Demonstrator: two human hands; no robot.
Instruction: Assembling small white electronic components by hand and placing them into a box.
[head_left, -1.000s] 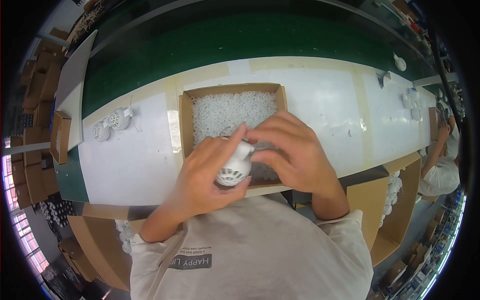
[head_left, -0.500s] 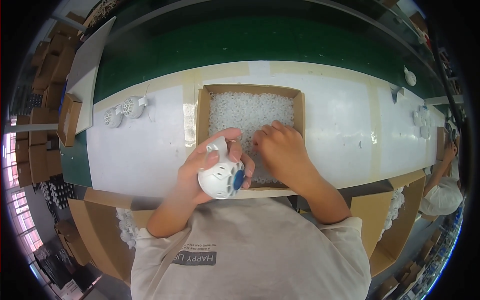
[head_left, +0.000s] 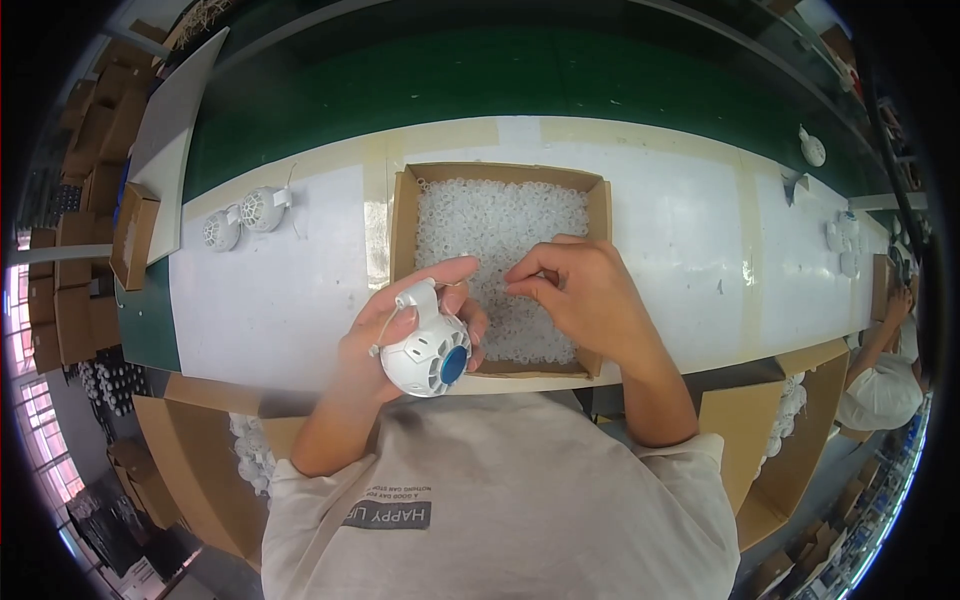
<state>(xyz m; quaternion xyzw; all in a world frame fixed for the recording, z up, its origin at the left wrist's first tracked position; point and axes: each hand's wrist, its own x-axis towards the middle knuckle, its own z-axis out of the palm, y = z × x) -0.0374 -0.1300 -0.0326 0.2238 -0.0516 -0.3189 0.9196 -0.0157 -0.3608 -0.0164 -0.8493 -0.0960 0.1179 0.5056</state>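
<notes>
My left hand [head_left: 375, 335] is closed round a white ball-shaped plastic device [head_left: 415, 362]. The device has slots in its shell, a round blue centre on its near right side and a short neck at the top with a thin wire or cord by it. My right hand [head_left: 580, 295] is held over the open cardboard box [head_left: 600, 220], thumb and forefinger pinched together. Whatever sits in that pinch, if anything, is too small to make out. Many small translucent rings [head_left: 500, 215] fill the box, and both hands are above its near part.
Two white ball-shaped devices [head_left: 243, 216] lie on the white table top [head_left: 290, 310] at the left. More white pieces [head_left: 842, 232] lie far right. Cardboard boxes of white parts [head_left: 190, 450] [head_left: 800, 450] flank me below the table edge. Another person [head_left: 885, 385] works at the right.
My right hand has lifted from among the rings, and its thumb and forefinger now show pinched. The device in my left hand has turned slightly, bringing its blue centre more into view.
</notes>
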